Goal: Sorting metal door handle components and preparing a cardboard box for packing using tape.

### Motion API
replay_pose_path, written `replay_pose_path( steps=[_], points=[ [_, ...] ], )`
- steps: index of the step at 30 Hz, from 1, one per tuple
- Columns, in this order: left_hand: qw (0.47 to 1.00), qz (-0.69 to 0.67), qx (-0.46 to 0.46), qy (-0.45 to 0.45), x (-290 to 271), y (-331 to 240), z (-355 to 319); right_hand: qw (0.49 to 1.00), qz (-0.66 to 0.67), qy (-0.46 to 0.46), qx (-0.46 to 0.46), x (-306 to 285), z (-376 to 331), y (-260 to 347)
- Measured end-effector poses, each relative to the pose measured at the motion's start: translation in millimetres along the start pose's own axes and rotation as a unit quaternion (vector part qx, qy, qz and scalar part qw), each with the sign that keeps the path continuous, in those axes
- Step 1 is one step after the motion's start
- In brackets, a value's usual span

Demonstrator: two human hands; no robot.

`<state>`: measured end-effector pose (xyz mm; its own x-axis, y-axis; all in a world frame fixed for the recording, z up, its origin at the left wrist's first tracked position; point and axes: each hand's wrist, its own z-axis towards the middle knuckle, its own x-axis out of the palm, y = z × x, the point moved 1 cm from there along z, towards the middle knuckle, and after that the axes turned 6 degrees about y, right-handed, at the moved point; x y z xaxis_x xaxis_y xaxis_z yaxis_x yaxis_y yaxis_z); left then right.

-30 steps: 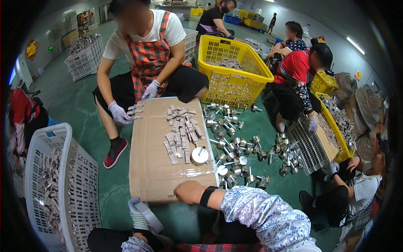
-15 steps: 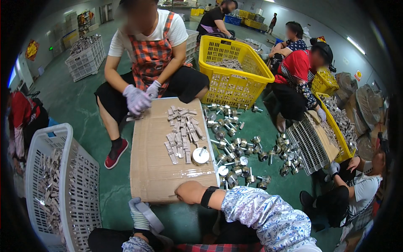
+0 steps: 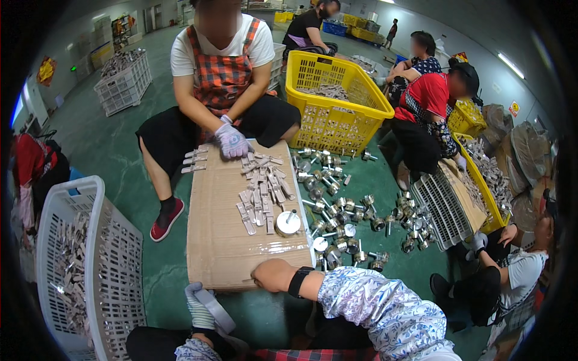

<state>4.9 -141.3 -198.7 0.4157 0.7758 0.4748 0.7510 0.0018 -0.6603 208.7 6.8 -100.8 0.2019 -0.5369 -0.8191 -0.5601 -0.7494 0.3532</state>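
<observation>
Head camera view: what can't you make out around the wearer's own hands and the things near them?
- Right hand: it rests on the near edge of the cardboard sheet with its fingers curled under, so any grip is hidden.
- Left hand: not visible; only a patterned cuff shows at the lower edge.
- Flat metal pieces: too small to tell their shape.
- White basket: its slotted wall screens the contents.

Workshop interior: green painted floor (image 3: pixel 114 144) runs to far wall. Pale walls (image 3: pixel 72 51), strip light (image 3: pixel 510 65) glowing on right wall. Yellow crates (image 3: pixel 361 33) stacked at far end; white mesh basket (image 3: pixel 123 84) at rear left. Workers seated low on floor around yellow basket (image 3: pixel 337 114). Daylight glare at left edge.
</observation>
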Motion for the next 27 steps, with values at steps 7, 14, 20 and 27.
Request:
replay_pose_path(
  steps=[7,14,20,27],
  points=[
    [1.0,0.002,0.013,-0.006,14,-5,-15,1.0,-0.009,-0.001,-0.008,2,0,-2],
    [1.0,0.002,0.008,0.009,9,-2,-11,1.0,-0.003,-0.01,-0.007,5,-1,-2],
    [1.0,0.007,0.013,0.0,7,-6,-12,1.0,-0.004,-0.003,-0.006,1,1,1],
    [1.0,0.006,0.01,0.005,6,-2,-6,1.0,-0.001,0.0,0.0,2,2,-3]
  ],
)
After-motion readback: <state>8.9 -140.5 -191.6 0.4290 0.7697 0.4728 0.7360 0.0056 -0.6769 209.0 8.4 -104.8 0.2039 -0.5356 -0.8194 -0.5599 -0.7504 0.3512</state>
